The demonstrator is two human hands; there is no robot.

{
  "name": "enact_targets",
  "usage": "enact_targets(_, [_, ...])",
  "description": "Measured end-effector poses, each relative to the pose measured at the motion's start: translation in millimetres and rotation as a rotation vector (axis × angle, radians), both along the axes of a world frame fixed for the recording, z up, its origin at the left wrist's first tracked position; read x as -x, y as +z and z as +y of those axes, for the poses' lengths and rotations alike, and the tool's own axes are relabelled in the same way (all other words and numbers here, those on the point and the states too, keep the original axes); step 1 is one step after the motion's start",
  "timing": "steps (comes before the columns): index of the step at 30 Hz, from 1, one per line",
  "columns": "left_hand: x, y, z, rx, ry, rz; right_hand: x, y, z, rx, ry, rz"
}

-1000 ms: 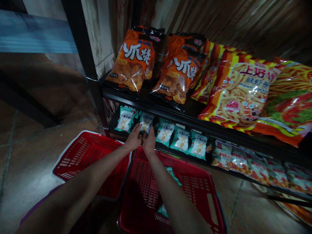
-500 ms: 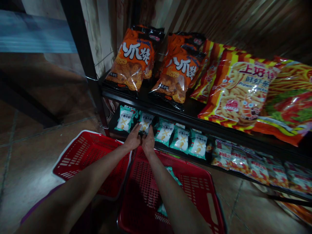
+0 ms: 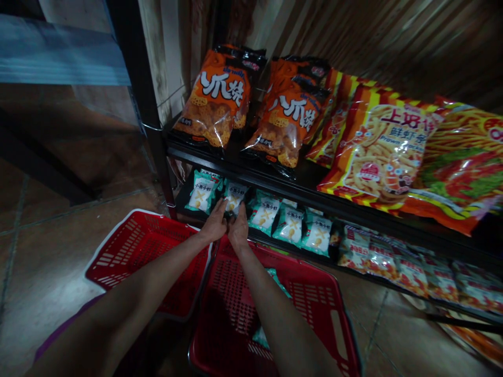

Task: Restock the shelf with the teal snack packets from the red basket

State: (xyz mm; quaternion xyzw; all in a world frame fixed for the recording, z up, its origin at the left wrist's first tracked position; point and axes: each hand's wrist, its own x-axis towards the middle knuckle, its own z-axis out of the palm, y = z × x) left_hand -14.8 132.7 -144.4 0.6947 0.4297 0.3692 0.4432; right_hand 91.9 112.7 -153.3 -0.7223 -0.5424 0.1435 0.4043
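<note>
Both my hands reach to the lower shelf (image 3: 377,222) of a black rack. My left hand (image 3: 214,225) and my right hand (image 3: 239,229) sit side by side, fingers closed on the bottom edge of a small teal snack packet (image 3: 234,195), the second in a row of like packets (image 3: 291,225). Below my arms stand two red baskets: one under my right arm (image 3: 314,309) with a teal packet (image 3: 275,277) inside, one to the left (image 3: 133,251).
The upper shelf carries orange snack bags (image 3: 216,102) and yellow-red prawn cracker bags (image 3: 385,152). More packets (image 3: 412,267) line the lower shelf to the right. A black upright post (image 3: 151,125) stands at the left, with tiled floor (image 3: 47,251) beyond.
The view has shifted slightly. Both hands stay on the same teal packet, almost unmoved.
</note>
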Motion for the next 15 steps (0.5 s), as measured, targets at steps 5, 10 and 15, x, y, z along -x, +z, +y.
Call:
enact_targets(5, [1, -2.4, 0, 0.007, 0.015, 0.005, -1, 3.7, -1, 0.017, 0.017, 0.001])
enact_targets(10, [1, -1.3, -3, -0.021, 0.030, 0.025, 1, 6.3, -8, -0.001, 0.023, -0.014])
enact_targets(15, [0, 4.9, -7, -0.026, 0.042, 0.040, 3, 7.2, -14, -0.024, 0.048, -0.029])
